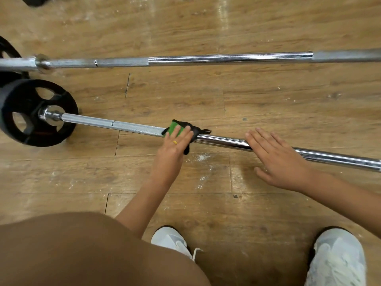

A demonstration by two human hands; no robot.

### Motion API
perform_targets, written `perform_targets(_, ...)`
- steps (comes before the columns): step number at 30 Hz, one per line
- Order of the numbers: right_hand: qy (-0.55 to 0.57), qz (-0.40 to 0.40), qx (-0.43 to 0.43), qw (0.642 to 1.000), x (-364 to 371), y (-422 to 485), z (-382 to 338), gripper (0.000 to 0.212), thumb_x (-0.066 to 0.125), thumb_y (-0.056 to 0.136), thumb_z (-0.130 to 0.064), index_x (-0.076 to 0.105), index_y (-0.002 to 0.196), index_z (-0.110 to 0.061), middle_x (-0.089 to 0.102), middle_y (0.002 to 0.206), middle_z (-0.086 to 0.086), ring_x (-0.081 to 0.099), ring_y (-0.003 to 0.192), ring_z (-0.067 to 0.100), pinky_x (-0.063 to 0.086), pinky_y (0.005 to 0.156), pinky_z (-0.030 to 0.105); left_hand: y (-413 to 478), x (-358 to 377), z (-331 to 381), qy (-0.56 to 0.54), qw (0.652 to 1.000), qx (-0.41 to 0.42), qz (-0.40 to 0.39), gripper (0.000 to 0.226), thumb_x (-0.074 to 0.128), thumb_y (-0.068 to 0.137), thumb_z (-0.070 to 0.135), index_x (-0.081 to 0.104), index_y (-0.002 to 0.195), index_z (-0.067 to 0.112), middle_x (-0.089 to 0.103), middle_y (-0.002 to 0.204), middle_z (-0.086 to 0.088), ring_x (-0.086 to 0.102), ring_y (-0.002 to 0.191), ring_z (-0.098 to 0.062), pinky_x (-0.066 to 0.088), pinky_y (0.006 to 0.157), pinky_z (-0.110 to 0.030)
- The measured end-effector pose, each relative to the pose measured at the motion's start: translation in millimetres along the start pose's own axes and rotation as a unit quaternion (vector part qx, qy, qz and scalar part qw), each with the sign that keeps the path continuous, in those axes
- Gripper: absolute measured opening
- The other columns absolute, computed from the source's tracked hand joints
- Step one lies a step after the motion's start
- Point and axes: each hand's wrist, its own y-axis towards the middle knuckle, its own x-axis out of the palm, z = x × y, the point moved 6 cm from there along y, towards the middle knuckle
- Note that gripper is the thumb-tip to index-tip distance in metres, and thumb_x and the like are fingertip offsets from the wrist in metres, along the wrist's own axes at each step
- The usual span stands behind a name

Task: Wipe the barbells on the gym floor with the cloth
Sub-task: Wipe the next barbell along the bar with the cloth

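Note:
Two steel barbells lie on the wooden gym floor. The near barbell (224, 140) runs from a black weight plate (31, 112) at the left down toward the right edge. A green and black cloth (181, 129) is draped over its shaft. My left hand (175, 143) presses flat on the cloth with straight fingers. My right hand (276, 157) rests flat on the shaft further right, fingers extended across it. The far barbell (206, 58) lies parallel behind, untouched.
Another black plate (8, 50) shows at the far left edge behind the far bar. My two white shoes (173, 242) (338, 256) stand on the floor below the hands, and my brown-clad knee (82, 250) fills the lower left. White chalk dust speckles the floorboards.

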Motion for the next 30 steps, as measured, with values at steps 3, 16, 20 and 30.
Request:
perform_targets(3,0.006,-0.001,0.015,1.000,0.8,-0.7,-2.4,0.092,0.050,0.081,-0.044,0.017,0.158,-0.005,0.025,0.164,0.015,0.016,0.154,0.028,0.015,0.121,0.043,-4.5,2.2,-6.2,-0.014,1.000,0.008,-0.001,0.079,0.052,0.081,-0.027,0.049,0.148,0.014,0.044,0.155,-0.002,0.025,0.148,-0.017,0.028,0.120,-0.051)
perform_targets(16,0.045,0.000,0.023,0.999,-0.5,-8.9,-10.9,0.090,0.045,0.083,-0.051,0.018,0.160,-0.011,0.018,0.166,0.008,0.004,0.156,0.022,0.009,0.124,0.042,-5.9,2.1,-4.4,-0.061,0.997,-0.053,-0.007,0.065,0.049,0.088,-0.021,0.051,0.146,0.009,0.045,0.154,-0.009,0.031,0.148,-0.035,0.027,0.119,-0.059)
perform_targets(20,0.038,-0.005,0.018,0.999,0.0,-15.9,-16.3,0.092,0.049,0.083,-0.049,0.015,0.160,-0.011,0.015,0.167,0.008,0.001,0.156,0.022,0.009,0.125,0.043,4.7,-0.7,-12.3,-0.041,0.998,-0.036,-0.034,0.047,0.047,0.099,-0.005,0.048,0.144,0.008,0.048,0.151,-0.013,0.036,0.145,-0.037,0.032,0.114,-0.060)
perform_targets(30,0.050,-0.002,0.011,0.999,2.9,-36.0,-34.0,0.089,0.042,0.084,-0.046,0.013,0.160,-0.011,0.013,0.168,0.007,0.003,0.156,0.022,0.008,0.123,0.042,-26.5,-5.6,-23.8,-0.020,0.997,0.037,-0.057,0.055,0.053,0.098,-0.007,0.044,0.150,0.009,0.036,0.160,-0.011,0.027,0.150,-0.033,0.027,0.119,-0.056)
